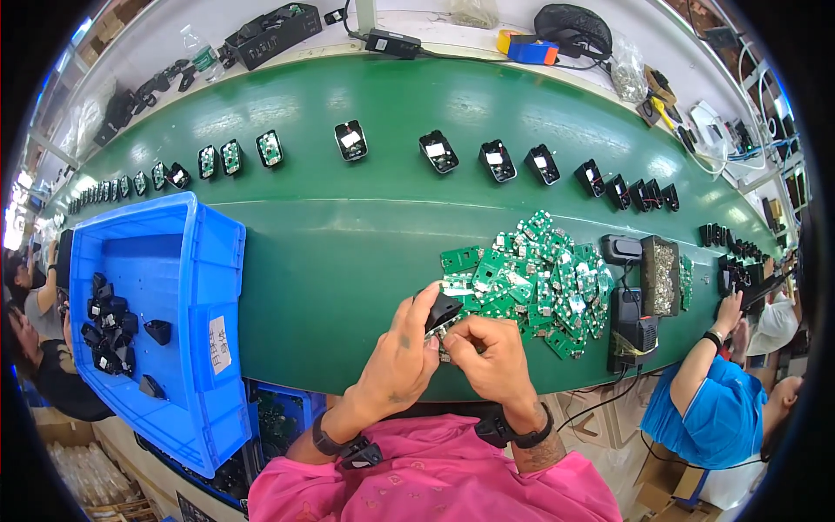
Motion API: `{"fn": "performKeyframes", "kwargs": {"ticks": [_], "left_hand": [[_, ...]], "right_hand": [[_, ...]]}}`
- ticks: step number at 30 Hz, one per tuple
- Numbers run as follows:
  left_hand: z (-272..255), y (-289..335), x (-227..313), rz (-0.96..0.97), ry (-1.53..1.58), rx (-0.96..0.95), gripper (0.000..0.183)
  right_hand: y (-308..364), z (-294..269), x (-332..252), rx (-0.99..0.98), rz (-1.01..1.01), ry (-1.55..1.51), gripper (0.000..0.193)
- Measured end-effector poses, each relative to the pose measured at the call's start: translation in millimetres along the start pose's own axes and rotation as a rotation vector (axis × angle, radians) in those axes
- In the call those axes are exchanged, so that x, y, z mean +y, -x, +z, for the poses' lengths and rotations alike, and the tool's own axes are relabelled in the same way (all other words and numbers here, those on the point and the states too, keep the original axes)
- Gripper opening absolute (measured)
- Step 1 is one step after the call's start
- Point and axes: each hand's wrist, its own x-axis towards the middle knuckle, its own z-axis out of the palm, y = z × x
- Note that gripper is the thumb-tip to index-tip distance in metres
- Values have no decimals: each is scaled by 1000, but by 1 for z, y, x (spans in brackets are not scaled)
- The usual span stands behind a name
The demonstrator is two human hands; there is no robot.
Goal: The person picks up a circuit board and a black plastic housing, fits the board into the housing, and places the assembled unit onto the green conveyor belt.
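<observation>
Close to the front edge of the green bench, my left hand (400,352) is closed around a small black plastic housing (444,309), tilted in its grip. Right beside it, my right hand (494,357) has its thumb and fingers pinched together at the housing's lower end. Whatever those fingertips hold is too small and too covered to make out. Just beyond both hands spreads a heap of green circuit boards (557,283). Some lie partly behind my fingers.
At left stands a blue bin (187,287) with several black housings (109,326) inside. A row of open housings (437,151) crosses the bench. Right of the boards are a black corded device (633,326) and a filled tray (659,277). A person in blue (718,404) works at far right.
</observation>
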Motion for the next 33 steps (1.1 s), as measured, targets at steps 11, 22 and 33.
{"fn": "performKeyframes", "kwargs": {"ticks": [11,22,33], "left_hand": [[13,17,-20,-83,248,105,62],[-5,13,-18,-288,558,23,62],[2,8,-28,-28,349,104,55]], "right_hand": [[2,14,1,45,-135,187,10],[5,8,-4,81,40,110,17],[12,22,21,183,-48,-311,12]]}}
